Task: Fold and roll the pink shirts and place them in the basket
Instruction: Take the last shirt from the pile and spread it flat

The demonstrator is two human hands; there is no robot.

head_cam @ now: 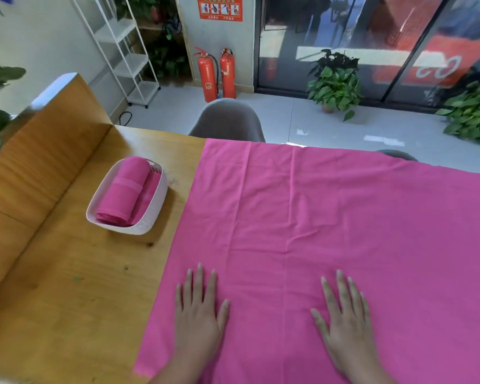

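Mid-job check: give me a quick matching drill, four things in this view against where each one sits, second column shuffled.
1. basket
2. rolled shirts
3. left hand
4. fire extinguishers

A. flat on the spread pink cloth
B. standing on the floor
C. on the wooden table, left of the cloth
D. inside the basket

Pairs: 1-C, 2-D, 3-A, 4-B.

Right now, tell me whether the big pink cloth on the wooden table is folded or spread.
Spread: the big pink cloth lies flat across the wooden table, unrolled.
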